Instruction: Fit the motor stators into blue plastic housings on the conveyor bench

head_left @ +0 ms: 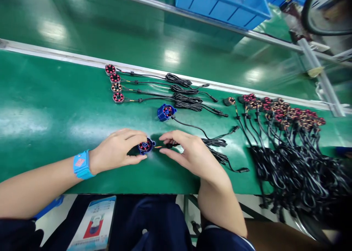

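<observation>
My left hand (121, 148), with a blue band on its wrist, grips a blue plastic housing (150, 143) between thumb and fingers. A motor stator (144, 146) with red windings sits inside that housing. Thin coloured wires (157, 147) run from it toward my right hand (187, 148), whose thumb and fingers close round the black cable (171, 145) at the wires' end. Just beyond, another blue housing (165, 112) with a stator in it stands on the green table, its black cable coiled (217, 142) to the right.
Several stators (118, 98) with bundled cables (188, 102) lie in a row farther back. At right is a large heap of stators (291, 113) and black cables (291, 170). A white rail (68, 59) crosses behind. A blue bin (222, 5) stands at the back.
</observation>
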Motion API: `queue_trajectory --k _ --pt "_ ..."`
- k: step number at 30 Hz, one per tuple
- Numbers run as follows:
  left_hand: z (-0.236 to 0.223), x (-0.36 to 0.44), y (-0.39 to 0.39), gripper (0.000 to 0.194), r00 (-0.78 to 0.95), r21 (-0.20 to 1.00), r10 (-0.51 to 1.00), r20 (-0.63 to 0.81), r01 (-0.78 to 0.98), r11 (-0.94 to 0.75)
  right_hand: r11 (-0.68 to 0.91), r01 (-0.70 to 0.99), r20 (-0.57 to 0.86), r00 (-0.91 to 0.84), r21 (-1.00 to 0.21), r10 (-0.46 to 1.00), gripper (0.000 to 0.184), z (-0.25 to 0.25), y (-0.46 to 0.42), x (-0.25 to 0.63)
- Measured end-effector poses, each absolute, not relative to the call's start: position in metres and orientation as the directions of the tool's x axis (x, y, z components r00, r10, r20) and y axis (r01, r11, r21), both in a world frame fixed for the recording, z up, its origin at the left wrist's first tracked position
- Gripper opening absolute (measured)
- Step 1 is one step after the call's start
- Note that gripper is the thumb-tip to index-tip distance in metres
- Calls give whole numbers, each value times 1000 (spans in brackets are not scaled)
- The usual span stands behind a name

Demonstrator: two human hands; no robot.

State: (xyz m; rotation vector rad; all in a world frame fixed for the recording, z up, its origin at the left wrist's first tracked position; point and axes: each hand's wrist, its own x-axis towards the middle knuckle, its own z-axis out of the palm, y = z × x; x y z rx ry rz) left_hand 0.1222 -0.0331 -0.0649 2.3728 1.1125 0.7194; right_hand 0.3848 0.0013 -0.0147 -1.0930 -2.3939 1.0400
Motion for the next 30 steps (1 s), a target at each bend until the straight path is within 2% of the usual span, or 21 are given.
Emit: queue_trajectory --k 4,7,12,15,18,21,25,30 --pt "-62 122 -33 29 588 392 727 354 613 -686 453 475 59 -638 -755 768 21 -15 0 382" --pt "-57 121 -35 29 605 395 720 340 603 -693 443 497 -4 -669 -746 743 25 -15 1 384" --pt "-53 117 -35 28 534 388 716 450 604 -696 383 499 -13 -621 -777 784 19 -15 2 388" --pt "-57 118 -33 28 550 326 738 391 667 -670 358 508 -2 -578 -783 816 18 -17 2 386" --pt "-60 118 -30 35 585 307 745 321 680 -666 329 480 -4 -570 -813 822 24 -18 1 384" --pt "-61 116 -28 35 595 351 733 331 643 -681 317 420 37 -553 -850 833 24 -21 1 380" --pt "-61 114 -25 21 654 387 673 344 554 -737 315 372 73 -539 -873 839 23 -28 -1 374" --pt "-60 116 -28 29 614 322 725 312 649 -689 311 454 39 -515 -835 856 12 -33 -3 372"
